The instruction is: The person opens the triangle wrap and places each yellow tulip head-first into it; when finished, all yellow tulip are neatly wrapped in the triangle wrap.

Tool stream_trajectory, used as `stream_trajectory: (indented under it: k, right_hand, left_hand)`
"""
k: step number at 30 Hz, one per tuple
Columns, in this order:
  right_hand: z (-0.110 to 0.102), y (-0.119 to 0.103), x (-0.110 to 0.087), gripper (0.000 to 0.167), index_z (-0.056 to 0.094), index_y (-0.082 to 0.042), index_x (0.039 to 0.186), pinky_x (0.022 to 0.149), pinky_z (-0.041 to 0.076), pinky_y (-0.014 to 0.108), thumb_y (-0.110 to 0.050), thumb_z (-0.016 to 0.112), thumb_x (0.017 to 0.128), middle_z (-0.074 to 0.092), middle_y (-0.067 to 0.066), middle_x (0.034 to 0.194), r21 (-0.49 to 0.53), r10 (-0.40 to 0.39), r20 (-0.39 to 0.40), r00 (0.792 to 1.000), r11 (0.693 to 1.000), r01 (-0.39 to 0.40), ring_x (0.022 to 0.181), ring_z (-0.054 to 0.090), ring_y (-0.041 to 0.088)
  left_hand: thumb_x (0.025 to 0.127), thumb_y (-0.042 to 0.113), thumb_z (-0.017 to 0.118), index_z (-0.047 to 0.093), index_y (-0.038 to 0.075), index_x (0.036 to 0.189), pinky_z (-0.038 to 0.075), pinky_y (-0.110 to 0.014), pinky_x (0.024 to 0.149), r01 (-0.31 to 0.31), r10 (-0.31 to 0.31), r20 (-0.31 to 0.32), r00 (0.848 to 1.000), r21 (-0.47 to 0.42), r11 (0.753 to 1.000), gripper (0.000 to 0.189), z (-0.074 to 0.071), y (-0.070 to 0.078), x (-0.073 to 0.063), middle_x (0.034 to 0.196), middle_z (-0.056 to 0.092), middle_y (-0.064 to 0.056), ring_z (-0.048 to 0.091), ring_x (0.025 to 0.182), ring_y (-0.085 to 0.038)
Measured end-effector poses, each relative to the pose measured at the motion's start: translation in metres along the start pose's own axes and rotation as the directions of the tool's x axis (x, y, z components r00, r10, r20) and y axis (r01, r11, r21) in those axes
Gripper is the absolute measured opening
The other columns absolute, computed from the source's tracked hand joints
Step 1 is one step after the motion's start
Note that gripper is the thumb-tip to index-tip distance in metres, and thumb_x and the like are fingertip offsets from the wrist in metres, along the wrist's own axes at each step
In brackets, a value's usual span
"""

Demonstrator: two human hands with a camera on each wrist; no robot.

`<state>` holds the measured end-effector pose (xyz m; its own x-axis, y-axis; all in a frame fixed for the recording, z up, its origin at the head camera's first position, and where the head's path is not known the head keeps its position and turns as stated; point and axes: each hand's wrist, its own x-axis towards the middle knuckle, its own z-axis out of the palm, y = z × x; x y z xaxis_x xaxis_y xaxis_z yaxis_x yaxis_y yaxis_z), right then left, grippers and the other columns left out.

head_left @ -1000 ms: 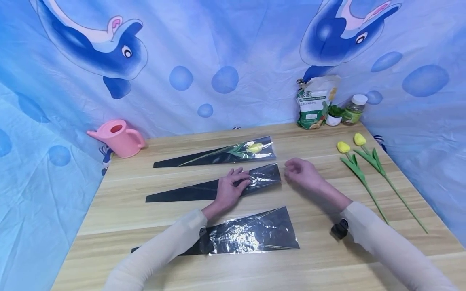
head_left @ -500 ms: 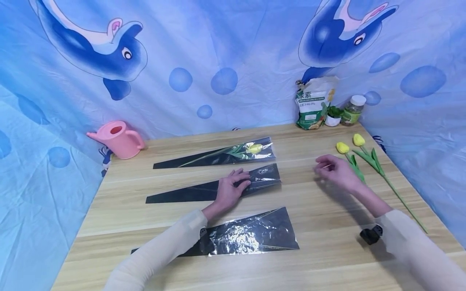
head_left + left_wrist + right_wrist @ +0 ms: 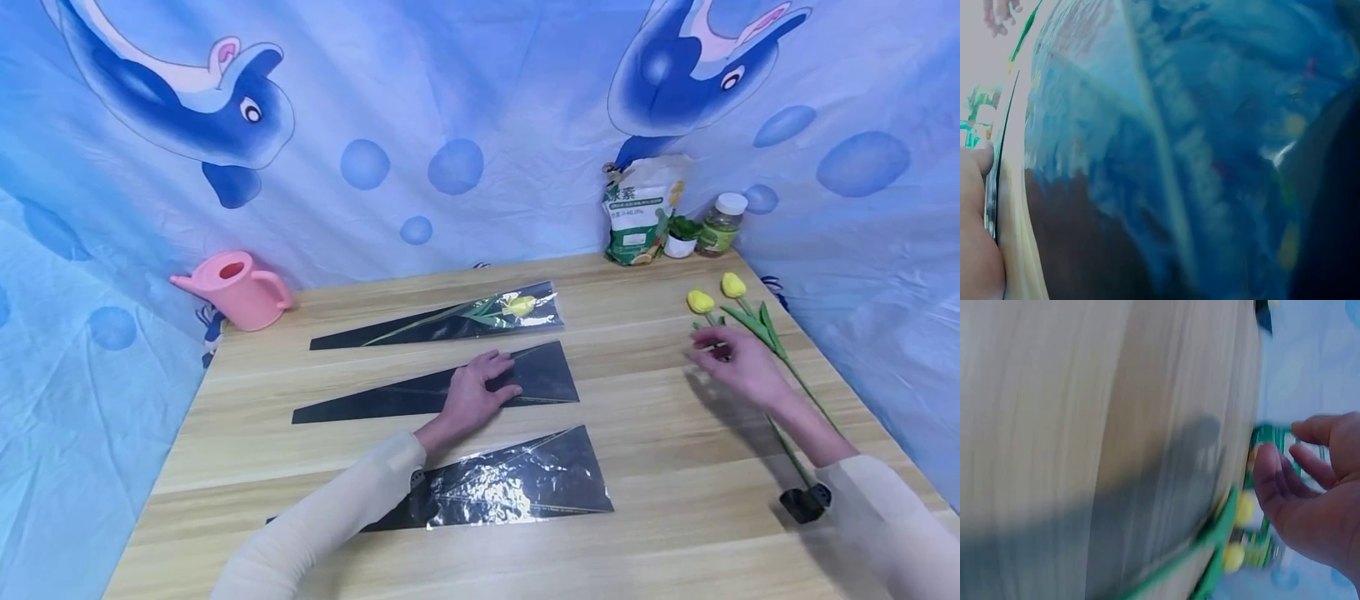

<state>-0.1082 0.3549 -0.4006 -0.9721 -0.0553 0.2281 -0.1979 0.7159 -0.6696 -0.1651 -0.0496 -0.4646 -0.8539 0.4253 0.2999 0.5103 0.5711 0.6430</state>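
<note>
On the desk point(image 3: 660, 542), the left hand point(image 3: 478, 387) lies relaxed on the middle sleeve point(image 3: 546, 377); the empty right hand point(image 3: 742, 364), loosely curved, hovers by a tulip point(image 3: 701, 302) (fetching it, seemingly); a light pinch looks due.

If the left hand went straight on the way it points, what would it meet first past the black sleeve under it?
Probably the far tapered black plastic sleeve holding a yellow tulip, towards its wide end. The left hand might pass over it; height is hard to judge.
</note>
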Motion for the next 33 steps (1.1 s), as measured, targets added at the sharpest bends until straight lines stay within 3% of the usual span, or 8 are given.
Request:
stream_trajectory:
  k: [3,12,26,33]
  right_hand:
    - [0.017,-0.012,0.005,0.025,0.063,0.01,0.115,0.066,0.05,0.018,-0.002,0.067,0.093,0.069,0.022,0.101,0.059,-0.045,0.051,0.998,0.997,0.042,0.082,0.063,0.02]
    - [0.052,-0.034,0.016,0.027,0.062,0.006,0.12,0.065,0.053,0.025,-0.007,0.065,0.097,0.068,0.016,0.104,0.113,0.046,0.174,0.984,0.991,-0.066,0.088,0.062,0.026]
    - [0.083,-0.05,0.026,0.03,0.06,0.007,0.122,0.061,0.056,0.031,-0.008,0.066,0.096,0.068,0.015,0.099,0.198,0.043,0.216,0.975,0.976,-0.087,0.082,0.063,0.025]
    - [0.091,-0.054,0.03,0.032,0.059,0.006,0.124,0.063,0.057,0.033,-0.009,0.065,0.096,0.068,0.014,0.098,0.231,0.053,0.241,0.969,0.967,-0.11,0.082,0.063,0.026]
  left_hand:
    - [0.083,0.027,0.083,0.071,0.005,0.121,0.033,-0.054,0.111,-0.003,0.002,0.013,1.0,0.05,0.999,0.046,0.002,0.0,0.002,0.133,0.063,-0.006,0.052,0.131,-0.028]
    - [0.083,0.021,0.083,0.074,0.003,0.112,0.036,-0.05,0.11,-0.014,0.014,-0.009,1.0,0.017,1.0,0.035,0.002,0.004,0.005,0.127,0.066,-0.007,0.054,0.129,-0.031]
    - [0.083,0.018,0.082,0.077,0.005,0.106,0.042,-0.047,0.106,0.027,-0.027,-0.044,0.999,0.002,1.0,0.027,0.0,0.003,0.004,0.12,0.07,-0.007,0.059,0.123,-0.03]
    - [0.084,0.012,0.082,0.077,0.005,0.104,0.04,-0.042,0.108,0.023,-0.028,-0.068,0.997,-0.079,0.997,0.023,-0.002,0.002,0.002,0.118,0.07,-0.008,0.059,0.123,-0.03]
